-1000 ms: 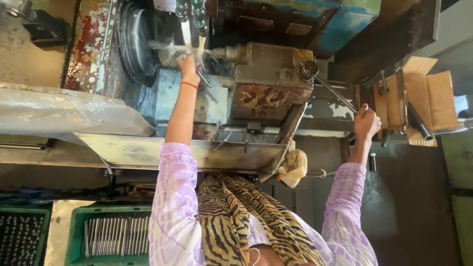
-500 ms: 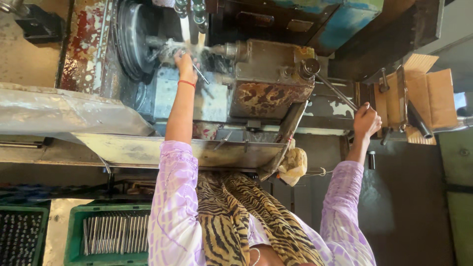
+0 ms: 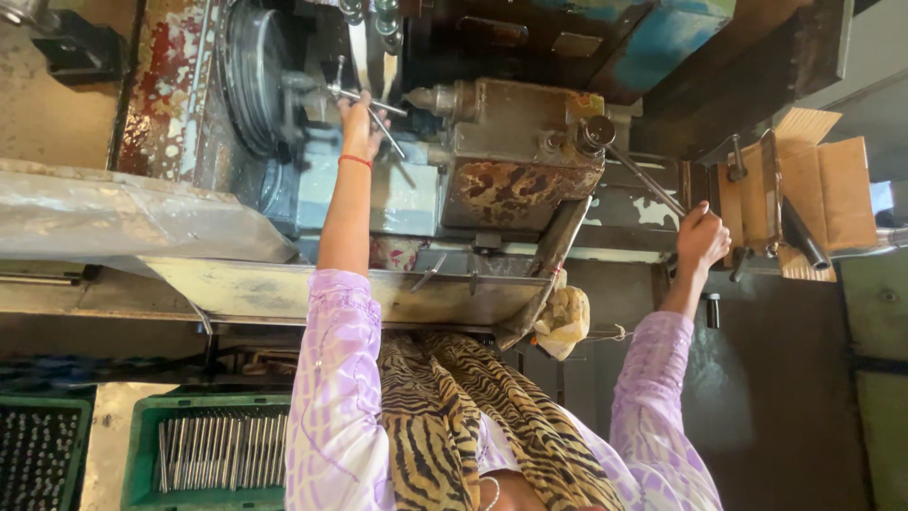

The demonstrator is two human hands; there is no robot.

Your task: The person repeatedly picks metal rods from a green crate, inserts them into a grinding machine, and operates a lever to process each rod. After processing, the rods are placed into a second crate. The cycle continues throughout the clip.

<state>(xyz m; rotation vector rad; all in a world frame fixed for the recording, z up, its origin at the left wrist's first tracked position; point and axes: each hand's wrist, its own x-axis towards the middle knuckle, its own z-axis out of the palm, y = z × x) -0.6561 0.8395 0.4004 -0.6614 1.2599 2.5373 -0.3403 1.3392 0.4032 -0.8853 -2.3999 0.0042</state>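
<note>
So the left hand [image 3: 359, 123] was up at the lathe's chuck [image 3: 255, 80], fingers wrapped around a thin metal rod [image 3: 364, 99]. The rod looked like a slim, shiny silver bar, lying roughly level between the chuck and the tailstock-ish block [image 3: 515, 151], which was all rusty brown with worn paint. A second thin bar angled down just under the hand, couldn't tell if the fingers had that one too. There was a red band on that wrist.

The right hand [image 3: 702, 241] was way off on the other side, clenched on a long dark lever [image 3: 643, 180] that ran diagonally up to a round knob on top of the block.

Everything around there was grimy, with peeling blue and cream paint on the machine body. Down by the person's side sat a green crate [image 3: 142, 445] packed with the same kind of silvery rods lined up in a row.
</note>
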